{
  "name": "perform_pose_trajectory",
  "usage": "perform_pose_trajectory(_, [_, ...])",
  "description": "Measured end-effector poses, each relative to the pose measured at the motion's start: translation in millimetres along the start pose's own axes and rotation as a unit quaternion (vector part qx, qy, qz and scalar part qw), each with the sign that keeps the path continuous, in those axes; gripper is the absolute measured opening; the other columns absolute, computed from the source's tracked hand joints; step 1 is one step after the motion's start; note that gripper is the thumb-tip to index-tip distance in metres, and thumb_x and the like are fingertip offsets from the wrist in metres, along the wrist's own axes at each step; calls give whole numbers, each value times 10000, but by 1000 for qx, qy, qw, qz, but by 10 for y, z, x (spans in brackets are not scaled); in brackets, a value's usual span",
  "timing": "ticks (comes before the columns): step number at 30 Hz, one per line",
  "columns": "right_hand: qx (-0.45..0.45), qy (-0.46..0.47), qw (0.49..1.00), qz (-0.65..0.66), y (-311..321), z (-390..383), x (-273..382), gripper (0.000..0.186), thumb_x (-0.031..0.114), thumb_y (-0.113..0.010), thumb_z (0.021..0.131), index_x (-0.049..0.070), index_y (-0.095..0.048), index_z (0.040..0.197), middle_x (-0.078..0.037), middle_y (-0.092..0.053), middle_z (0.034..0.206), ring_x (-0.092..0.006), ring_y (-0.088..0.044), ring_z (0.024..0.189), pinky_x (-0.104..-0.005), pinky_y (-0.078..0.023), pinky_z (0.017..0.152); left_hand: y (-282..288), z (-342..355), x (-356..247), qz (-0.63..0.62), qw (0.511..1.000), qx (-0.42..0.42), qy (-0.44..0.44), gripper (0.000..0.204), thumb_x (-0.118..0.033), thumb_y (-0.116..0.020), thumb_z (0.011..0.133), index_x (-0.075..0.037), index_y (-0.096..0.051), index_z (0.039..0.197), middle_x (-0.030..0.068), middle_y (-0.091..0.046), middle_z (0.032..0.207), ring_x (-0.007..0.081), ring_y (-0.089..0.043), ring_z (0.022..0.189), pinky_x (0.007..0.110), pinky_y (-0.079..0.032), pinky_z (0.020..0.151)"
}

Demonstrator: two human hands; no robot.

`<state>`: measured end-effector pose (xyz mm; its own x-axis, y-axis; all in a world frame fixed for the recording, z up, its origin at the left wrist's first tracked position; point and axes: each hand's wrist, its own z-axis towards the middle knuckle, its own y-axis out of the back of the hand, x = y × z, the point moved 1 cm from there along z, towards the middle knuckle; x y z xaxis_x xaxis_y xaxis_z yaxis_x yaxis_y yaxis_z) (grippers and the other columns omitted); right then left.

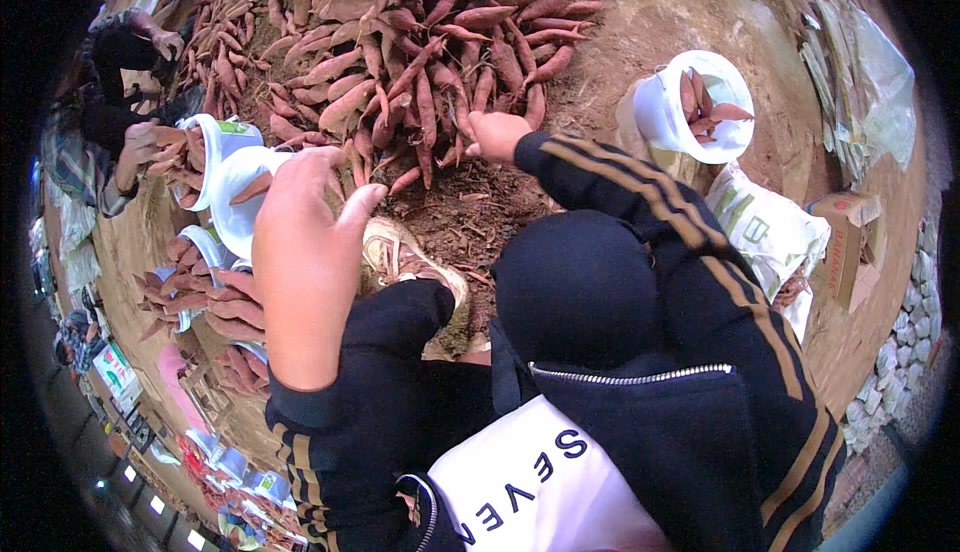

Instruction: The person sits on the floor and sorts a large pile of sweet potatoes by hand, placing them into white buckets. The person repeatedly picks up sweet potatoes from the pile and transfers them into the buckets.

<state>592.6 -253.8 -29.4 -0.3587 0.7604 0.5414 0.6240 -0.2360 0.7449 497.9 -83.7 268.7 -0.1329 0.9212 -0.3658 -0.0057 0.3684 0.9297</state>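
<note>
A large heap of reddish sweet potatoes (400, 62) lies on the bare earth in front of me. My right hand (498, 137) reaches to its near edge, fingers closed around the lower end of a slim sweet potato (462, 112); the fingertips are partly hidden. My left hand (308, 267) is raised nearer to me, thumb spread from the fingers, with nothing visible in it. Just left of that hand stands a white bucket (233, 214) with a sweet potato (252, 189) inside.
At right stands a white bucket (741, 82) with several sweet potatoes. Near it are a white sack (765, 222) and a cardboard box (850, 252). Filled buckets (205, 242) line the left side. Another person's hand (137, 142) is by a bucket there. My shoe (400, 257) rests below the heap.
</note>
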Motion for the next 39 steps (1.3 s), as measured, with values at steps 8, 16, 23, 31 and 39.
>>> perform_pose_trajectory(8, [44,-117,864,488,78,-162,-372,193,162,-490,915,42,-547,1056,-36,-604,794,-124,-569,630,-272,-478,576,-27,14,18,5,999,32,26,377,-175,-729,705,18,-589,997,171,-604,992,337,-583,924,365,-462,797])
perform_pose_trajectory(16, [89,-50,583,806,829,-1540,-326,285,172,-498,937,52,-477,1194,24,-526,821,-33,-462,580,-234,-458,609,-63,37,-131,3,1000,8,-15,390,-161,-728,705,-10,-584,1035,158,-615,939,274,-586,811,341,-463,748])
perform_pose_trajectory(23, [-88,-67,582,806,1103,-2340,-631,247,163,-468,948,86,-469,1183,26,-507,819,-38,-423,564,-267,-407,624,-122,8,-243,1,999,16,-39,479,-195,-724,704,36,-563,1091,209,-587,1101,351,-565,1015,377,-444,882])
perform_pose_trajectory(31, [-474,-168,488,713,1239,-2998,-1350,136,178,-476,949,87,-529,1036,-6,-577,879,-70,-478,607,-233,-457,549,-115,-51,-275,-10,999,23,-21,413,-196,-713,724,7,-579,1058,190,-604,1029,345,-577,962,374,-454,817])
perform_pose_trajectory(39, [-283,-116,700,646,1202,-1410,-610,200,169,-583,876,87,-587,1059,30,-620,844,-42,-504,605,-180,-403,520,-13,-62,-126,2,1000,15,-23,399,-184,-709,731,26,-573,1041,190,-599,1015,348,-574,952,371,-447,829])
